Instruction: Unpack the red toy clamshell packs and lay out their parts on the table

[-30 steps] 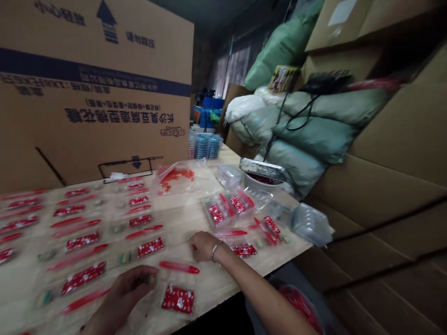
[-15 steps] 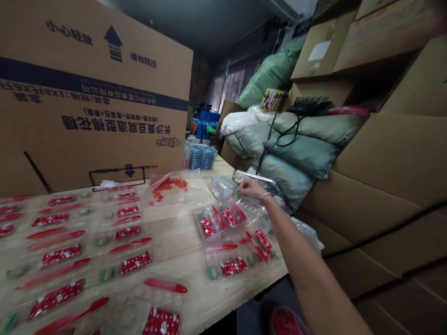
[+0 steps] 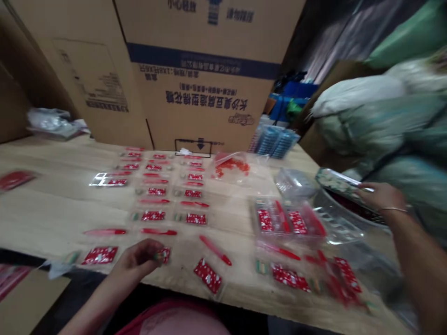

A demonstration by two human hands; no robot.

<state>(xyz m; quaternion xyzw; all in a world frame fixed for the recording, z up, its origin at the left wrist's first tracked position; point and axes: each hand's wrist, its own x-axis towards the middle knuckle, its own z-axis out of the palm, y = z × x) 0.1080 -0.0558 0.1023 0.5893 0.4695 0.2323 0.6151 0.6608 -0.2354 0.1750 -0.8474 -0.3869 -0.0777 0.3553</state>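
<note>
My left hand (image 3: 144,258) is over the table's front edge, fingers pinched on a small green-and-tan piece (image 3: 160,256). Beside those fingertips lies a red white-spotted packet (image 3: 166,255) in a clear tray. My right hand (image 3: 379,197) is closed at the far right, over an open box with a patterned, shiny rim (image 3: 337,180). A small shiny bit shows at its fingertips, too blurred to name. Several clear trays lie in rows, with spotted packets (image 3: 100,255) and red pen-shaped sticks (image 3: 159,231). More filled trays (image 3: 265,221) sit between my hands.
A big cardboard box (image 3: 206,102) stands along the back. Before it lies a clear bag of red-orange pieces (image 3: 232,167). Clear empty trays (image 3: 295,182) are stacked right of it, with blue packs (image 3: 274,142) behind. Sacks (image 3: 384,125) are piled at the right.
The view has swung left and down. My left hand has come into view with a small piece in its fingers. My right hand stays by the patterned box.
</note>
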